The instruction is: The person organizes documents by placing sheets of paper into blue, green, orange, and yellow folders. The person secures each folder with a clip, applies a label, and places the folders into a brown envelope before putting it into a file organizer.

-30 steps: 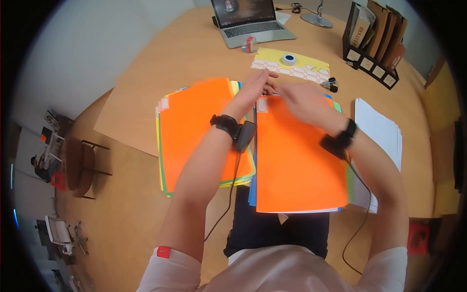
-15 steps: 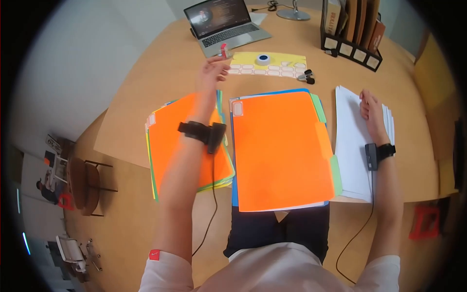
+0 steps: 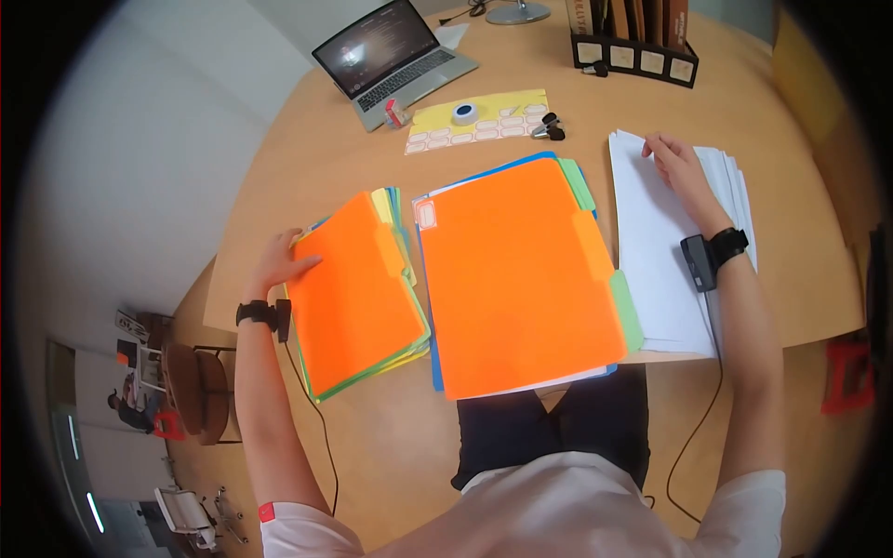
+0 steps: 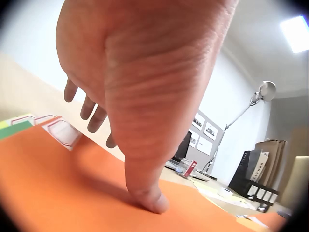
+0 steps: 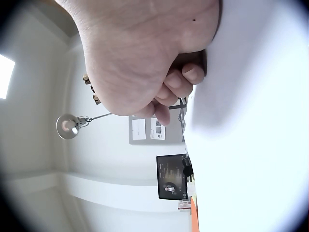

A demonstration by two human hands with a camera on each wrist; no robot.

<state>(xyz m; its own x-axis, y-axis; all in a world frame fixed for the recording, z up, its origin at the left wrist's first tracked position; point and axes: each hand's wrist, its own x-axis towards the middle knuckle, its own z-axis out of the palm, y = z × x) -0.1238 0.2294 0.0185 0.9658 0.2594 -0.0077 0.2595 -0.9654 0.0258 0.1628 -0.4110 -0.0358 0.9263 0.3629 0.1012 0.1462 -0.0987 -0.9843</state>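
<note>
At the upper left corner of the left folder stack (image 3: 358,293), orange on top with green and yellow edges below, is my left hand (image 3: 282,260). Its thumb (image 4: 157,200) touches the orange folder (image 4: 87,193), while the other fingers are spread apart from it near the labelled corner. A second stack with an orange top (image 3: 521,279) lies in the middle, a label at its upper left corner and blue and green edges showing. My right hand (image 3: 684,177) rests on the white papers (image 3: 651,270), fingers loosely curled and holding nothing.
A yellow sheet with label stickers (image 3: 442,116) lies behind the folders, with a white tape roll (image 3: 464,113) on it and black clips (image 3: 549,128) beside it. Farther back are a laptop (image 3: 409,79), a small clear-and-red object (image 3: 396,113) and a black file holder (image 3: 633,58).
My left hand has swung left and down from the middle stack to the left stack's corner. My right hand has moved right, off the middle stack onto the white papers. The camera view has shifted.
</note>
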